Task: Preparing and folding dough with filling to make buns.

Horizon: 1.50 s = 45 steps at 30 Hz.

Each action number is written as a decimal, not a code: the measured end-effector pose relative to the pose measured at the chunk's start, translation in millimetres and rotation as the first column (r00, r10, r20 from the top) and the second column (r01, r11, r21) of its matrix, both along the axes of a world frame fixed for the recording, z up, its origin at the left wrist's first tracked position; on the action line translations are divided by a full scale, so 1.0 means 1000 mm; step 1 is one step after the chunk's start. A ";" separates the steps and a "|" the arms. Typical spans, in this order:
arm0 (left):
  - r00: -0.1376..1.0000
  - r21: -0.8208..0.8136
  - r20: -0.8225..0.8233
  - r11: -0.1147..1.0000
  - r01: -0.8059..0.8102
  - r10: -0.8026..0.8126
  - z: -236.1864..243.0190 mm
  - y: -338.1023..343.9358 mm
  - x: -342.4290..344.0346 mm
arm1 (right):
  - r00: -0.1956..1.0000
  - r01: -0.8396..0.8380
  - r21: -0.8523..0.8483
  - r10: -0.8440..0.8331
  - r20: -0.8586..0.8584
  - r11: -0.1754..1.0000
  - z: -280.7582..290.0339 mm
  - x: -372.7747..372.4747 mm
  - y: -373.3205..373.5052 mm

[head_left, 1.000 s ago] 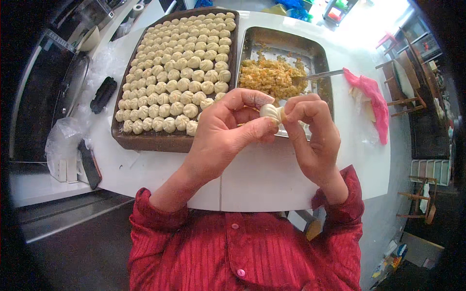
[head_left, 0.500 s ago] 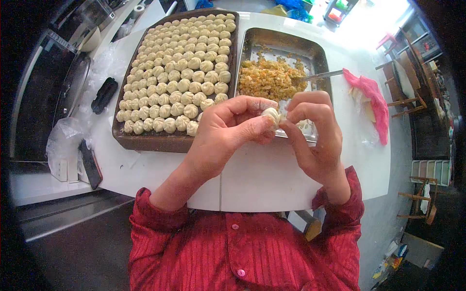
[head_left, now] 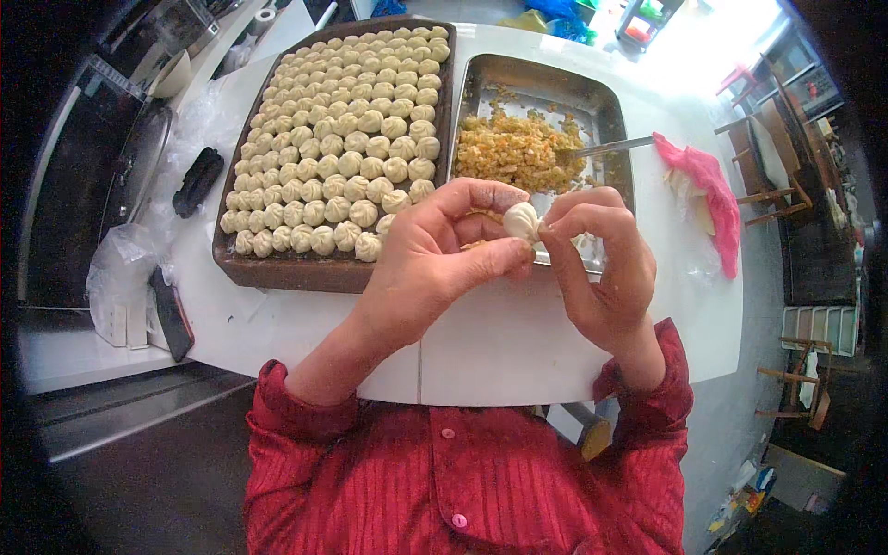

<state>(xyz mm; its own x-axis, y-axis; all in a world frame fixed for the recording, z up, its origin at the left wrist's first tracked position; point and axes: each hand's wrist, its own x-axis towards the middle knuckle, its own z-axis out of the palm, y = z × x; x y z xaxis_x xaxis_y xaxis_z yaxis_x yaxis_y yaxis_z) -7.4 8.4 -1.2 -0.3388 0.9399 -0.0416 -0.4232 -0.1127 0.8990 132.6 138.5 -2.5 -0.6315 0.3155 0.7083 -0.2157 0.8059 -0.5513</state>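
A small pleated bun (head_left: 521, 222) of pale dough is held up between my two hands, just in front of the metal tray. My left hand (head_left: 430, 254) curls round its left side, with the thumb below and the forefinger above. On the other side my right hand (head_left: 606, 254) pinches the twisted dough tip between thumb and fingertips. Behind my left hand lies a dark tray (head_left: 305, 276) covered with rows of similar buns (head_left: 338, 166). Crumbly orange-and-yellow filling (head_left: 513, 148) is heaped in the metal tray (head_left: 606, 97), and a metal utensil handle (head_left: 618, 145) sticks out of it.
A pink cloth (head_left: 708, 199) lies at the right of the white table (head_left: 499, 342). At the left are a black object (head_left: 198, 182), a clear plastic bag (head_left: 125, 268) and a phone-like dark slab (head_left: 170, 316). Wooden chairs (head_left: 786, 148) stand at the far right.
The fingers of my left hand have loosened slightly, and more of the bun shows. My right hand has shifted a little and still pinches the tip.
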 end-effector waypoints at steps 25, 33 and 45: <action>0.949 -0.127 -0.305 0.991 0.036 -0.074 0.007 -0.004 -0.005 | 0.985 -0.165 0.387 0.169 0.024 0.907 0.005 0.006 0.005; 0.845 -0.212 -0.485 0.968 0.137 -0.226 0.005 -0.006 -0.014 | 0.949 -0.260 0.036 0.248 0.194 0.965 0.012 0.007 0.003; 0.948 -0.225 0.014 0.923 0.311 -0.317 0.009 -0.010 -0.018 | 0.931 -0.283 -0.255 0.329 0.157 0.924 0.013 0.010 0.012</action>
